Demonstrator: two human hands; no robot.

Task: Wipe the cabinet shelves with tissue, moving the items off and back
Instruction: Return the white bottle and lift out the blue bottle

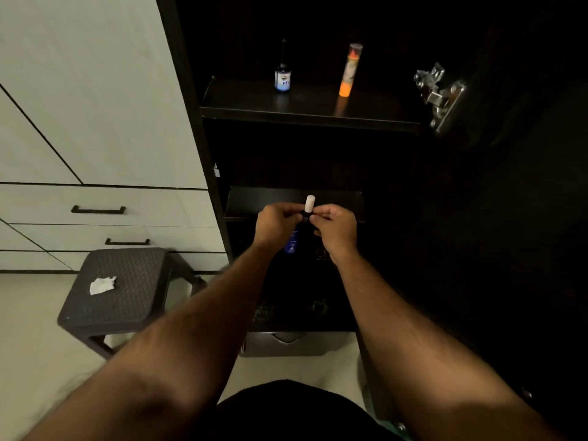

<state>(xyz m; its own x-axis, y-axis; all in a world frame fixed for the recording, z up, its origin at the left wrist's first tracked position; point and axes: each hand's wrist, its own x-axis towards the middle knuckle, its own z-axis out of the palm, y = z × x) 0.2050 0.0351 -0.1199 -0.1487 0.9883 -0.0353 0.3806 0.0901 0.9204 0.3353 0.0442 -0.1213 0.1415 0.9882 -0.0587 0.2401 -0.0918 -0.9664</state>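
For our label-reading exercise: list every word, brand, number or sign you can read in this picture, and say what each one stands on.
"NIV": on the label of the small dark blue bottle on the upper shelf; the rest of the word is turned out of view.
Orange tube on the same shelf: printed, but too blurred to read.
Blue bottle held in both hands: pale marks, too small to read.
No other text is visible.

Your upper shelf (318, 114), dark, upper center of frame: small dark bottle with blue label (282, 78) standing left, tall orange tube with clear cap (349, 70) upright to its right, well apart. Your dark woven stool (127, 288), lower left, on the pale floor (28, 345): crumpled white tissue (102, 285) lying on its seat.
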